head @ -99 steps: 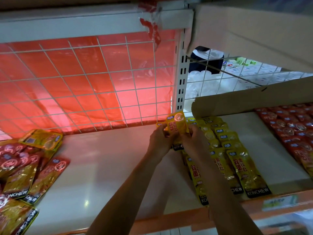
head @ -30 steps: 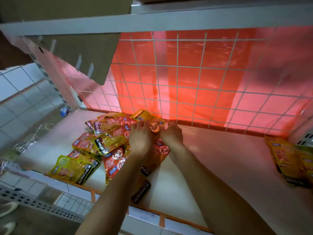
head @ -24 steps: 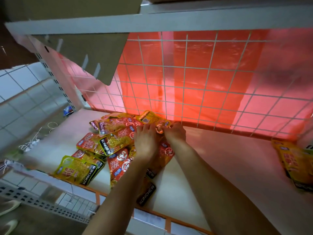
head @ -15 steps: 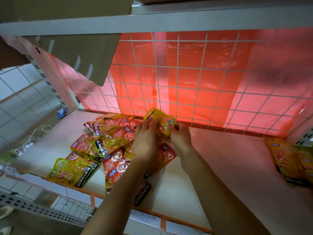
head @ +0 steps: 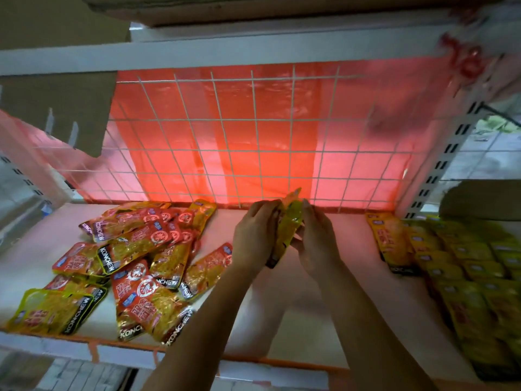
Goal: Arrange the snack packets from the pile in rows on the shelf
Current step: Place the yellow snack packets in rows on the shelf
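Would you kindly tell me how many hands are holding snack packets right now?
2. The left hand and the right hand, above the middle of the shelf, both grip the yellow packet held edge-on between them; more packets may be hidden behind it.

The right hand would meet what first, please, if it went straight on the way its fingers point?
The right hand would probably meet the wire grid at the back, past the packet it holds; depth is unclear.

pile packets [head: 141, 258]: red and yellow-gold foil, black end bands with white KONCHEW lettering, round red-white logos. held packet [head: 287, 232]: yellow, black end. packet rows [head: 465, 266]: yellow, black ends. shelf [head: 296, 320]: white, orange front edge. wire grid [head: 251, 122]: white squares. plastic sheet [head: 276, 165] behind it: translucent red.
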Action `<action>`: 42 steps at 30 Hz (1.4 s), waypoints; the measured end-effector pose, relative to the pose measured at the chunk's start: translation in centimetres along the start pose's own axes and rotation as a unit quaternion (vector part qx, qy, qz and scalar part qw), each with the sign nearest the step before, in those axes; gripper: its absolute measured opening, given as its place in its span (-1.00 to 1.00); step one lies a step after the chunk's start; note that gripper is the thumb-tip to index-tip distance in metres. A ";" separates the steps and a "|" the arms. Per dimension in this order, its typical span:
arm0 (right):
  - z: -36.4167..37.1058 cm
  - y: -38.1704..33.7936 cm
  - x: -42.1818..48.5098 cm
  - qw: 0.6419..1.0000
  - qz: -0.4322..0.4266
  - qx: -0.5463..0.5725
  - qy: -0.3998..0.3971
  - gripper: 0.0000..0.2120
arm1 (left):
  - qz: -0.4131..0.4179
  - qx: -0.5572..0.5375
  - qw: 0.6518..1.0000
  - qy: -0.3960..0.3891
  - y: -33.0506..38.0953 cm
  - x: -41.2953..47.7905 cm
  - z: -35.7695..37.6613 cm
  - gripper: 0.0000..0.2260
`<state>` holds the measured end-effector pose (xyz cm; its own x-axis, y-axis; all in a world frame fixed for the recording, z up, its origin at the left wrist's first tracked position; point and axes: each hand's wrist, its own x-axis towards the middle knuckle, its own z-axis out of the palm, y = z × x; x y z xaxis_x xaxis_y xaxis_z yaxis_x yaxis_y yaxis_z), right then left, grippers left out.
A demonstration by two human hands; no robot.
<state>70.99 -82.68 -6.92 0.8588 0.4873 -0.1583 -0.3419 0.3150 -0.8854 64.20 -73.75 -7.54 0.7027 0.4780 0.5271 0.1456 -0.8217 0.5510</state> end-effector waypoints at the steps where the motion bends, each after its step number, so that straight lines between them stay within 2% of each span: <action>1: -0.8 -0.3 -0.3 1.000 0.007 0.015 0.008 -0.80 | -0.007 -0.004 1.000 0.004 0.9 -0.1 0.7 -0.79; 4: -3.3 -1.1 -0.9 0.999 0.005 0.027 0.037 -0.76 | -0.052 -0.026 0.998 -0.003 2.9 -0.4 2.8 -0.84; 7: -6.1 -2.1 -1.1 0.996 -0.013 0.017 0.088 -0.75 | -0.141 -0.081 0.986 -0.029 4.2 -0.4 4.4 -0.83; 10: -9.3 -3.1 -0.9 0.987 -0.008 -0.020 0.162 -0.72 | -0.209 -0.152 0.964 -0.055 5.2 -0.4 5.9 -0.86; 13: -12.3 -4.4 -0.7 0.976 0.011 -0.086 0.199 -0.70 | -0.263 -0.242 0.931 -0.075 6.4 -0.5 7.5 -0.86; 18: -16.9 -6.9 -1.1 0.962 0.039 -0.174 0.205 -0.76 | -0.368 -0.329 0.863 -0.110 8.2 -1.3 10.2 -0.87; 21: -19.0 -8.0 -1.5 0.965 0.054 -0.163 0.199 -0.83 | -0.385 -0.321 0.856 -0.128 9.3 -1.7 11.6 -0.86; 23: -20.2 -8.5 -1.6 0.967 0.039 -0.134 0.213 -0.91 | -0.387 -0.330 0.848 -0.150 10.2 -1.8 12.3 -0.94; 24: -20.6 -8.8 -1.7 0.967 0.032 -0.127 0.219 -0.95 | -0.382 -0.322 0.852 -0.160 10.5 -1.8 12.7 -0.96; 27: -21.8 -9.5 -2.0 0.965 0.028 -0.105 0.237 -0.80 | -0.350 -0.254 0.885 -0.174 11.4 -1.6 13.8 -0.99; 30: -22.6 -10.0 -2.2 0.962 0.022 -0.094 0.256 -0.67 | -0.339 -0.224 0.897 -0.173 12.1 -1.7 14.5 -0.96; 42: -23.4 -9.9 -2.7 0.943 0.000 -0.201 0.264 -0.76 | -0.264 -0.087 0.943 -0.183 13.2 -2.0 15.2 -0.81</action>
<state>81.01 -106.18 -7.92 0.9655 -0.0198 -0.2598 -0.2606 -0.0708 -0.9629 75.28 -90.24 -11.14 0.7627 0.6402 -0.0922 0.4480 -0.4202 0.7891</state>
